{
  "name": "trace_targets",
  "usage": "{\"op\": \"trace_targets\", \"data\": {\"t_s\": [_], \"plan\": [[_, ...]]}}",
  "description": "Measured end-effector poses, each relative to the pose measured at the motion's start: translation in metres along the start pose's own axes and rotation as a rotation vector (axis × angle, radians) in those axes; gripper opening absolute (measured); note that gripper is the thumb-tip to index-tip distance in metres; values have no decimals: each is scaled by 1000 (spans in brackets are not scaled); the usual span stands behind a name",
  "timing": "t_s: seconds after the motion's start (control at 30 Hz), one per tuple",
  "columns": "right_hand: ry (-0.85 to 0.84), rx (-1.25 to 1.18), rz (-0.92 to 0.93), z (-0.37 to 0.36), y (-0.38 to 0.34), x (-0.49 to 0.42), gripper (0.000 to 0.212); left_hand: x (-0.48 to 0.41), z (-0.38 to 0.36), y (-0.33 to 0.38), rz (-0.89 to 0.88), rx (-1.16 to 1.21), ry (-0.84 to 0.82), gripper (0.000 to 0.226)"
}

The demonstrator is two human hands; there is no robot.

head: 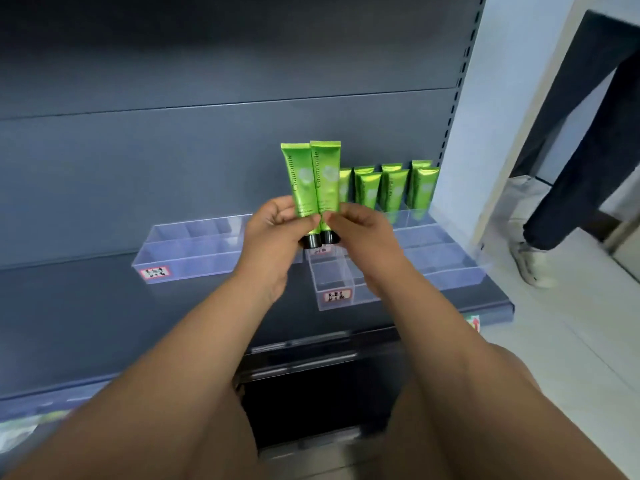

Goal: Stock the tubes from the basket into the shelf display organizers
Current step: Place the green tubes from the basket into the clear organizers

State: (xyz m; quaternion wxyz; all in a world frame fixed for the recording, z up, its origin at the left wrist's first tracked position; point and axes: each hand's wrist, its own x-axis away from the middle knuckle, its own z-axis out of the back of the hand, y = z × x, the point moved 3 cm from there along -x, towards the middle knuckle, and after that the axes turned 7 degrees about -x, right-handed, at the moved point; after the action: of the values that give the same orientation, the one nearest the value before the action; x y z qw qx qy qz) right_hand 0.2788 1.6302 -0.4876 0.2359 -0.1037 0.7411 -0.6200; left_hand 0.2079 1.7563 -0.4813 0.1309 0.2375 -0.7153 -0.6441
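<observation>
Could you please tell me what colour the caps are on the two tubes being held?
Black, on both held tubes; the caps point down, seen in the head view.

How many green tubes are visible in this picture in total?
9. The left hand holds one tube, the right hand a second tube. Seven shelved tubes stand in the right organizer; others may be hidden behind them.

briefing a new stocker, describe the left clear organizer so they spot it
On the dark grey shelf, look left of the left hand, which with the right hand holds two green tubes. A clear organizer lies there, red-edged label on its front. Unlike the right organizer, stocked with standing tubes, its visible compartments hold nothing.
</observation>
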Motion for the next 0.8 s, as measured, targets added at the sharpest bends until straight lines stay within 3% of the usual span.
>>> {"op": "trace_targets", "data": {"t_s": [0.1, 0.2, 0.3, 0.53, 0.8], "plan": [[-14, 61, -21, 19, 2, -19, 14, -15, -16, -11, 38, 36, -21, 27], [5, 168, -23, 34, 10, -41, 34, -33, -23, -22, 59, 21, -41, 29], [15, 251, -11, 39, 14, -62, 40, -54, -23, -33, 43, -47, -51, 36], [85, 480, 97, 49, 24, -111, 18, -103, -12, -40, -102, -152, 57, 30], [163, 542, 156, 57, 31, -125, 30, -130, 9, -51, -161, -271, 79, 33]]}}
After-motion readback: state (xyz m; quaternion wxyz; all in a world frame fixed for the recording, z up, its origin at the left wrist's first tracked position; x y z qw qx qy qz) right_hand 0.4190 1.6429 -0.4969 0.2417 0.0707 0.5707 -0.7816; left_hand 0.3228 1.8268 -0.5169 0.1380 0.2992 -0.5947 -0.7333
